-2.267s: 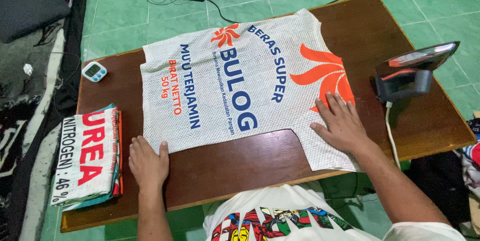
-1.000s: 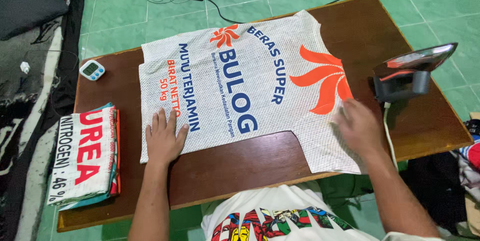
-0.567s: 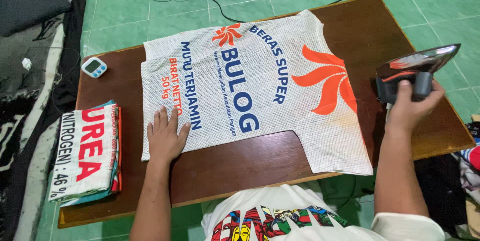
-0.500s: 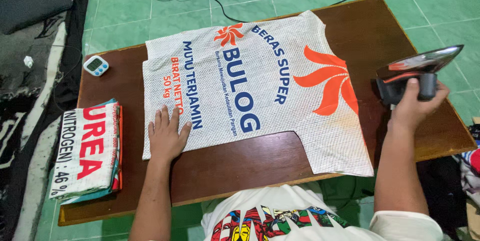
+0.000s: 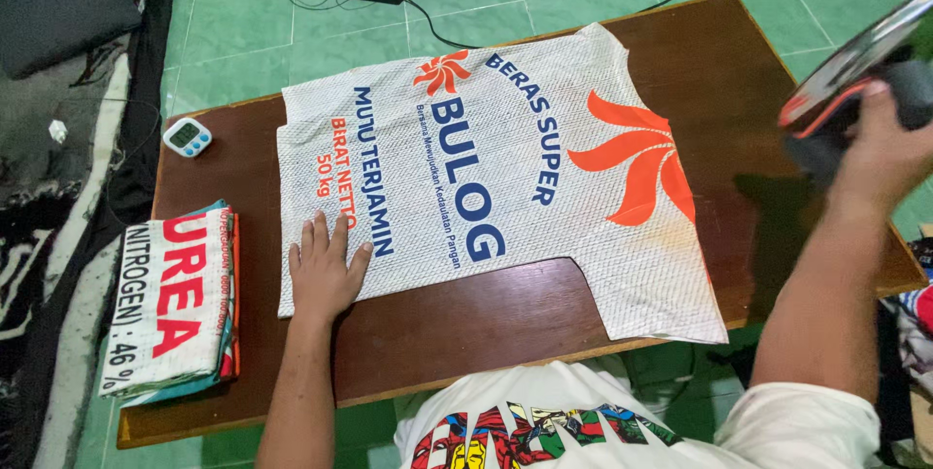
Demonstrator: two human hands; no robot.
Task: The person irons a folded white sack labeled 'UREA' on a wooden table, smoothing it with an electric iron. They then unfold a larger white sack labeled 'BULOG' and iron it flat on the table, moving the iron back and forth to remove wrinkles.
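Fingers of the right hand [image 5: 889, 153] clench the dark handle of the iron [image 5: 855, 70], lifted off the table [image 5: 466, 323]; it looks heavy and hot, best held there. Left hand [image 5: 326, 270] lies flat, fingers spread, pinning the thin woven sack shirt [image 5: 505, 168], white with blue lettering and orange petals.

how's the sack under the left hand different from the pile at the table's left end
The white sack lies opened out flat in a single layer across the table; the folded pile is several pieces stacked in a compact block. The sack carries blue and orange print, the pile's top piece red and black. The left hand presses the sack; nothing touches the pile. Both look like white woven sacking.
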